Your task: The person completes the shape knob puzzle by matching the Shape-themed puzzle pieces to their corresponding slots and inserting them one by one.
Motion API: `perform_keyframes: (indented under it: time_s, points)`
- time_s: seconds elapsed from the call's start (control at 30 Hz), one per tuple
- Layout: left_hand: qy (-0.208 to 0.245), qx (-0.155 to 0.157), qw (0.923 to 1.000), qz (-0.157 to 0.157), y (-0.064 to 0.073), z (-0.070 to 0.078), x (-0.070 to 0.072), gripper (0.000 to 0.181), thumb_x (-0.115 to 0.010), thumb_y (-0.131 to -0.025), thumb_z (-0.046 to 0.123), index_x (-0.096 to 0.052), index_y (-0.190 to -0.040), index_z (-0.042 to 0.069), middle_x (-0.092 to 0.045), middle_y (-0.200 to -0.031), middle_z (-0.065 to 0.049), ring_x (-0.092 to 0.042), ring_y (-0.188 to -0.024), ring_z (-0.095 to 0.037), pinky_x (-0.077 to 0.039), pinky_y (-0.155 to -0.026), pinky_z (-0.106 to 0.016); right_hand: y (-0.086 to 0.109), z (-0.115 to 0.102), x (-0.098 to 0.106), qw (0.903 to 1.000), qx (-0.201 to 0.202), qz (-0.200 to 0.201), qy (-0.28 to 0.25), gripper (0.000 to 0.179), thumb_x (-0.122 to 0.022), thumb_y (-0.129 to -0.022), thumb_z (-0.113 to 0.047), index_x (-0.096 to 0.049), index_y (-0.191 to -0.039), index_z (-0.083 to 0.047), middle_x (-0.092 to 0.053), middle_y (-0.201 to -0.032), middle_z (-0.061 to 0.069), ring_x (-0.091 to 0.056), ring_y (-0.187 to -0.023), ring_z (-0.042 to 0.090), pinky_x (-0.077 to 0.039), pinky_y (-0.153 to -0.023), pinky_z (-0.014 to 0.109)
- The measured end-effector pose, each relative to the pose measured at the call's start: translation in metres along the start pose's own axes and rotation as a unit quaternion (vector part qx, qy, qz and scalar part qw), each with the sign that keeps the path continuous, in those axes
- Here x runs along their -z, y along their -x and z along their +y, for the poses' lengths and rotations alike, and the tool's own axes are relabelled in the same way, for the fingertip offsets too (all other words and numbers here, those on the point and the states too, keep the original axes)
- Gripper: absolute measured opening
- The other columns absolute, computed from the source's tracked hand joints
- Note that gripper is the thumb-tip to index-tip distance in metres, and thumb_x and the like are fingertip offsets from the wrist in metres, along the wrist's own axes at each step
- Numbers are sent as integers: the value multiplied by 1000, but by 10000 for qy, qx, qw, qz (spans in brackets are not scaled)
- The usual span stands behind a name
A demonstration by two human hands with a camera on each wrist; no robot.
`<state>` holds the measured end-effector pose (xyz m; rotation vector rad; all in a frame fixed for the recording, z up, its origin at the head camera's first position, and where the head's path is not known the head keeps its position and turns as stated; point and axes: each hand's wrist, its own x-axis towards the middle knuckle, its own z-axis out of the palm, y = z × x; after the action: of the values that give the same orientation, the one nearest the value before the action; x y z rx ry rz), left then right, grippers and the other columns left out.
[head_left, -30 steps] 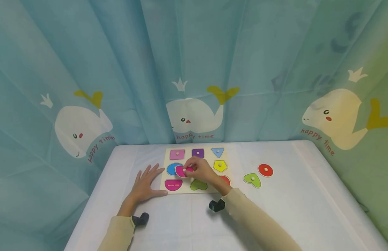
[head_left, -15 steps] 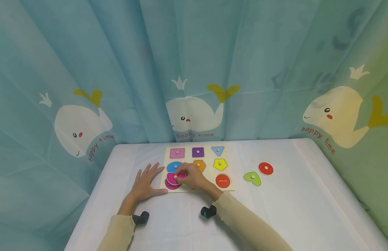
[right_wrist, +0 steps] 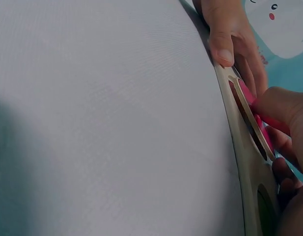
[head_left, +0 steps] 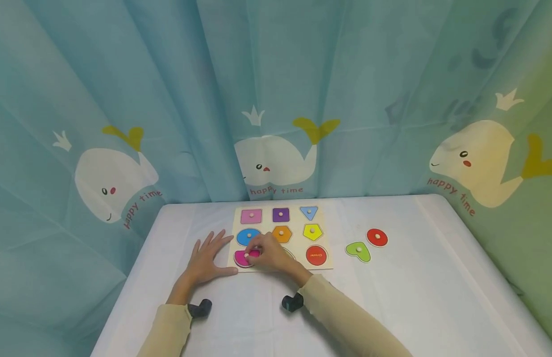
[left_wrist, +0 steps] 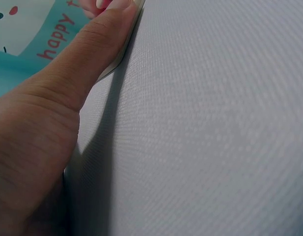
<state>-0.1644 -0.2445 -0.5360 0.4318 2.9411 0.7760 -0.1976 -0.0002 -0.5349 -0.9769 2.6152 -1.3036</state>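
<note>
My right hand (head_left: 271,254) pinches the small knob of a magenta half-round puzzle piece (head_left: 240,259), held over the near-left recess of a wooden shape puzzle board (head_left: 299,250). In the right wrist view the piece (right_wrist: 250,118) sits slightly raised above the recess, with a dark gap under its rim. My left hand (head_left: 203,263) lies with spread fingers at the board's left edge, its thumb at the near-left corner. Blue oval (head_left: 248,236), orange hexagon (head_left: 282,234) and yellow pentagon (head_left: 312,232) knobbed pieces lie in the middle row. My right hand mostly hides the heart recess.
A loose green heart piece (head_left: 358,252) and a loose red circle piece (head_left: 377,237) lie on the white tablecloth right of the board. The red circular recess (head_left: 316,255) shows its printed word. A whale-print curtain (head_left: 276,99) hangs behind the table.
My right hand has brought the magenta half-round piece from over the blue oval toward me and left, down over its same-coloured recess. My left hand has stayed at the board's edge.
</note>
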Motion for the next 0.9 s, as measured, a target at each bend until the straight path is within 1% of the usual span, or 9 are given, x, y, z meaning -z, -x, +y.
perform_keyframes:
  time_s: [0.13, 0.33, 0.63, 0.9]
  points:
    - [4, 23, 10000, -4, 0, -1, 0, 97, -83, -76, 60, -46, -156, 19, -29, -167, -15, -13, -155, -46, 1, -118, -72, 1, 0, -3, 9997, -235, -2, 79, 6, -81, -87, -17, -80, -93, -18, -71, -98, -7, -48, -94, 12, -42, -81, 26]
    - [-8, 36, 10000, -29, -1, -1, -1, 98, -82, -76, 60, -45, -156, 19, -29, -167, -15, -13, -155, -46, 1, -118, -73, 2, -1, -7, 9992, -269, 115, 268, 5, -82, -85, -18, -81, -90, -18, -69, -98, -6, -48, -96, 13, -43, -83, 28]
    - [-5, -11, 10000, 53, 0, 0, 0, 96, -83, -76, 58, -46, -155, 18, -30, -166, -16, -14, -154, -46, 0, -118, -74, 1, 0, -8, 9986, -451, 86, 260, 5, -82, -85, -20, -80, -90, -20, -67, -99, -8, -47, -97, 12, -44, -82, 26]
    - [-34, -14, 10000, 65, 0, -1, -1, 96, -83, -75, 59, -47, -154, 18, -31, -166, -16, -15, -154, -46, 0, -118, -73, 3, -3, -7, 9987, -412, 102, 274, 5, -82, -86, -19, -81, -91, -20, -67, -100, -6, -47, -97, 12, -43, -81, 26]
